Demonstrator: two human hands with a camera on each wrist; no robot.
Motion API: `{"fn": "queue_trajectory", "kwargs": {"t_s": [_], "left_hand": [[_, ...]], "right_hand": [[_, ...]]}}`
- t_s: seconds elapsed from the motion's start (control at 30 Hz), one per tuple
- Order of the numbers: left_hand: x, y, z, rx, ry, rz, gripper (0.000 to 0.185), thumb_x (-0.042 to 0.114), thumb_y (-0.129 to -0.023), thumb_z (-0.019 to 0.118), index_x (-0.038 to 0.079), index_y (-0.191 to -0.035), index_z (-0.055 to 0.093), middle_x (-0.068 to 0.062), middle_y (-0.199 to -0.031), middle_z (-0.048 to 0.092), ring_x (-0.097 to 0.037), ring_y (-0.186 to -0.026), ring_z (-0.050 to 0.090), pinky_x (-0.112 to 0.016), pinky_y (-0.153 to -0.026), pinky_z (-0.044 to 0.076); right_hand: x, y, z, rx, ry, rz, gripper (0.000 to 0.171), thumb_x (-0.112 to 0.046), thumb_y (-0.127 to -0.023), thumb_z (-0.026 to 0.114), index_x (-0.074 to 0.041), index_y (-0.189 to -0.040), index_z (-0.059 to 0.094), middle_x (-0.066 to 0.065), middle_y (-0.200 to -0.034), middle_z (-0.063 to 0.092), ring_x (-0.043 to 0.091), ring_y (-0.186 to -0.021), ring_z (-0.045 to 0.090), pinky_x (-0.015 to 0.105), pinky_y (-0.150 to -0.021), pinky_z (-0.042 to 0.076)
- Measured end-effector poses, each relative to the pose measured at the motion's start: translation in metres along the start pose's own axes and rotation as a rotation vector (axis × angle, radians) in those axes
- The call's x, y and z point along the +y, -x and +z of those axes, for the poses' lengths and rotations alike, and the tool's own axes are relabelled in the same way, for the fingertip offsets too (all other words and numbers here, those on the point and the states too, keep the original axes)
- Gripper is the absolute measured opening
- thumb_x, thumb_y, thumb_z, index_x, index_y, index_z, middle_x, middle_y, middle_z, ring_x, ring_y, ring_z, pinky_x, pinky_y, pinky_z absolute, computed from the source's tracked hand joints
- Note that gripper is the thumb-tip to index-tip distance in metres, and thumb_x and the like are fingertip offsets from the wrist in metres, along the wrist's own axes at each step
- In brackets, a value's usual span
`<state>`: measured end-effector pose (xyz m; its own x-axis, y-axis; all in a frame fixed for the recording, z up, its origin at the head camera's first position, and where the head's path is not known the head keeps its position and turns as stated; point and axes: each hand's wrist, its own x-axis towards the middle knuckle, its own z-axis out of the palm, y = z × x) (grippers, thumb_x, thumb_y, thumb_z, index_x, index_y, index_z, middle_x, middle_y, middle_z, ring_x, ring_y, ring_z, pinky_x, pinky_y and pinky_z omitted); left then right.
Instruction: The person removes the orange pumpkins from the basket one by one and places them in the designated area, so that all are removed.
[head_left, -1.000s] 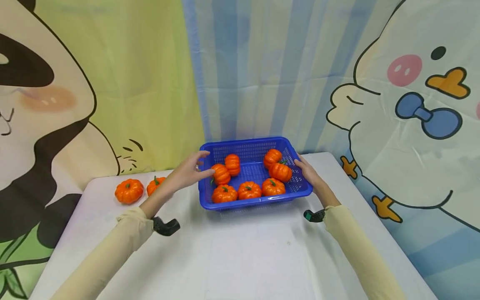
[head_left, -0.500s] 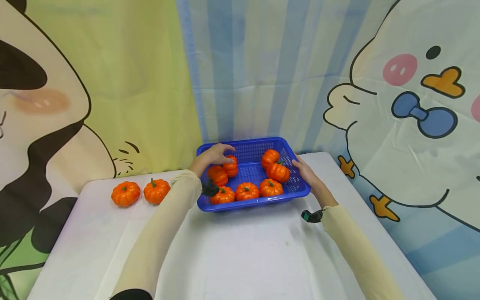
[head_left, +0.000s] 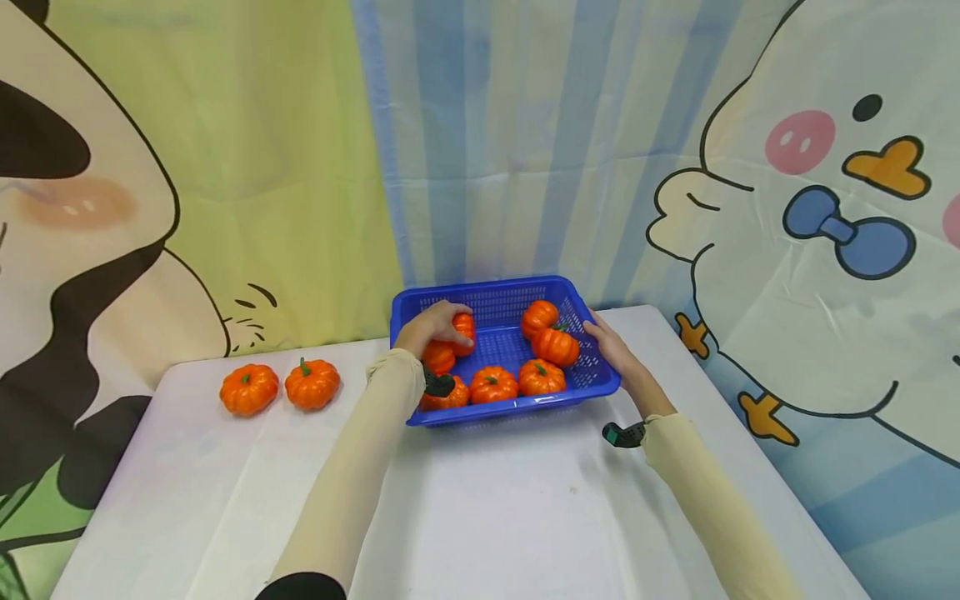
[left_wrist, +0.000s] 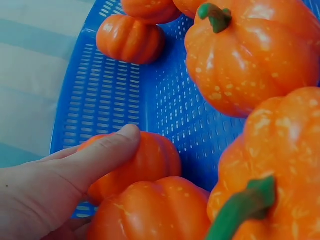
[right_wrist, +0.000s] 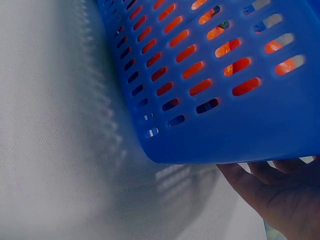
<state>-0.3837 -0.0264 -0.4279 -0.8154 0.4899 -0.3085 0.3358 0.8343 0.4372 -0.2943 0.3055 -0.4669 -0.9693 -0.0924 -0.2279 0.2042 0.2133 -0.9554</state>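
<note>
A blue perforated plastic basket (head_left: 517,406) stands on the white table, holding several small orange toy pumpkins. My left hand (head_left: 431,327) reaches over the basket's left side and grips the back-left pumpkin (head_left: 466,330). In the left wrist view, the thumb presses on top of that pumpkin (left_wrist: 155,157), while the other fingers are mostly hidden behind it. Another pumpkin (head_left: 439,358) lies close by, partly covered by the hand. At the basket's right end my right hand (head_left: 613,348) holds the rim, its fingers along the outer wall (right_wrist: 240,135).
Two more pumpkins (head_left: 249,389) (head_left: 312,384) sit on the white table (head_left: 495,500) left of the basket. Behind the basket hangs a striped curtain (head_left: 495,167), with cartoon-printed cloth on both sides. Each wrist carries a black device.
My left hand has moved rightward from outside the basket's left edge, over its rim, and taken hold of the back-left pumpkin. The right hand stays on the basket.
</note>
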Motion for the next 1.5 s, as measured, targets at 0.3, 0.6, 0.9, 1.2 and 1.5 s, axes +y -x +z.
{"fn": "queue_trajectory", "kwargs": {"t_s": [0.3, 0.6, 0.9, 1.2, 1.5], "left_hand": [[-0.002, -0.002, 0.005, 0.035, -0.011, -0.002, 0.073, 0.038, -0.084, 0.073, 0.015, -0.147, 0.042, -0.019, -0.149, 0.04, -0.037, -0.14, 0.035, -0.051, -0.115, 0.033], [0.006, 0.015, -0.014, 0.186, 0.001, 0.116, 0.07, 0.037, -0.082, 0.075, 0.011, -0.141, 0.049, -0.02, -0.136, 0.052, -0.036, -0.125, 0.049, -0.049, -0.104, 0.045], [-0.013, 0.104, -0.046, 0.421, 0.276, 0.25, 0.063, 0.035, -0.08, 0.079, 0.015, -0.134, 0.054, -0.017, -0.122, 0.059, -0.031, -0.099, 0.062, -0.041, -0.08, 0.057], [-0.08, 0.204, -0.024, 0.514, 0.367, 0.059, 0.071, 0.044, -0.082, 0.076, 0.019, -0.141, 0.047, -0.018, -0.135, 0.05, -0.031, -0.09, 0.063, -0.035, -0.07, 0.058], [-0.118, 0.261, 0.041, 0.514, 0.454, -0.058, 0.072, 0.04, -0.084, 0.074, 0.015, -0.144, 0.041, -0.022, -0.137, 0.046, -0.03, -0.096, 0.063, -0.022, -0.067, 0.055]], "right_hand": [[0.0, -0.001, 0.0, -0.002, 0.002, 0.013, 0.058, -0.039, -0.106, 0.028, -0.029, -0.156, 0.001, 0.014, -0.164, 0.012, 0.041, -0.148, 0.021, 0.057, -0.12, 0.019], [0.002, -0.003, 0.003, 0.007, -0.007, 0.016, 0.057, -0.037, -0.106, 0.028, -0.03, -0.156, 0.002, 0.012, -0.164, 0.011, 0.039, -0.148, 0.021, 0.054, -0.121, 0.018], [-0.001, -0.002, -0.001, 0.014, 0.026, 0.017, 0.059, -0.039, -0.106, 0.028, -0.031, -0.156, 0.0, 0.012, -0.164, 0.009, 0.04, -0.149, 0.019, 0.055, -0.121, 0.017], [0.001, 0.002, -0.005, 0.02, 0.016, 0.021, 0.059, -0.039, -0.106, 0.028, -0.029, -0.156, 0.0, 0.014, -0.164, 0.01, 0.041, -0.148, 0.02, 0.056, -0.12, 0.019], [0.001, 0.002, -0.001, 0.018, 0.003, 0.01, 0.058, -0.041, -0.105, 0.029, -0.031, -0.156, 0.002, 0.012, -0.164, 0.01, 0.039, -0.148, 0.02, 0.055, -0.121, 0.018]]}}
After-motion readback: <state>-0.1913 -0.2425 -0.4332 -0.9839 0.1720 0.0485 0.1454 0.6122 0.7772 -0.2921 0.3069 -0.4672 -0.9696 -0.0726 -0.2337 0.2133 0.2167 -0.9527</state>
